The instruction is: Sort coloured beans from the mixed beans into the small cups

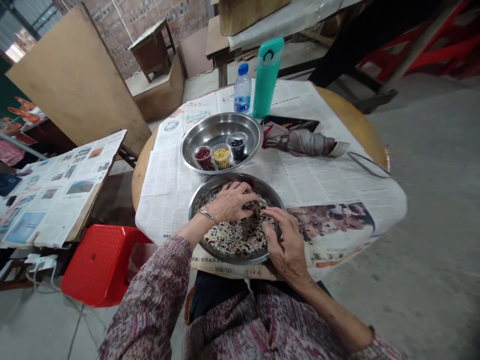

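Observation:
A metal basin right in front of me holds a mix of white grains with dark, red and yellow beans among them. My left hand rests over the grains with its fingers spread and curled down, the tips touching the mix. At the basin's right side is my right hand, thumb and forefinger apart over the grains. Behind, a second metal basin holds three small clear cups: red beans, yellow beans and black beans.
Newspaper covers the round table. At its back stand a water bottle and a teal flask, near a dark phone-like slab and a folded grey umbrella. A red stool is at the left, beside another papered table.

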### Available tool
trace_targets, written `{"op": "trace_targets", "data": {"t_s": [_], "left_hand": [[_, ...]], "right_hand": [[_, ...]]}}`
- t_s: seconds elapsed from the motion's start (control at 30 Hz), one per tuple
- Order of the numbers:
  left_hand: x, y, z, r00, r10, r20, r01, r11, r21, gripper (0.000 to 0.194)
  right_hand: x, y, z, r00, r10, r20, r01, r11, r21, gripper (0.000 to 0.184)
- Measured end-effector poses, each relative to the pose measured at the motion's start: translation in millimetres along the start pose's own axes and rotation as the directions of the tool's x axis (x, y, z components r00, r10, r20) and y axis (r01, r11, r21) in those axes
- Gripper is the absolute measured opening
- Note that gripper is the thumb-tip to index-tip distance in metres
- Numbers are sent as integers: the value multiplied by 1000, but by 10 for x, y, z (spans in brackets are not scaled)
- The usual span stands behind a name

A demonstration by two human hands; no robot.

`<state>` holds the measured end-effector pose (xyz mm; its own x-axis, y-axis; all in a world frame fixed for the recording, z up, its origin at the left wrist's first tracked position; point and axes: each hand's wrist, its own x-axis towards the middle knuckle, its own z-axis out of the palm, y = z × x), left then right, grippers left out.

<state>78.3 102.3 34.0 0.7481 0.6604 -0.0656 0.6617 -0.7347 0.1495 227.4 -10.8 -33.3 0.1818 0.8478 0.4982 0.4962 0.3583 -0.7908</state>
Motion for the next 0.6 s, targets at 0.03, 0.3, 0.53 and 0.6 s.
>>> {"op": "trace_targets", "data": {"t_s": [0.03, 0.3, 0.53, 0.6], "left_hand": [[25, -25, 15, 1000, -17, -8, 18, 1000, 18, 26], [-460, -106, -102, 950, -311, -41, 313, 943, 116, 23], [-991, 232, -151, 912, -378, 157, 386, 922, -19, 78], [-950, 272, -48, 914, -386, 123, 401, 906, -134, 56]], "right_hand": [[-3, 3, 0, 1000, -3, -3, 3, 1000, 0, 27], [-12, 20, 5, 1000, -7, -1, 7, 1000, -1, 28], [-9, 10, 4, 1000, -19, -3, 19, 1000, 7, 27], [-10, 11, 14, 1000, -15, -9, 15, 1000, 7, 27]]}}
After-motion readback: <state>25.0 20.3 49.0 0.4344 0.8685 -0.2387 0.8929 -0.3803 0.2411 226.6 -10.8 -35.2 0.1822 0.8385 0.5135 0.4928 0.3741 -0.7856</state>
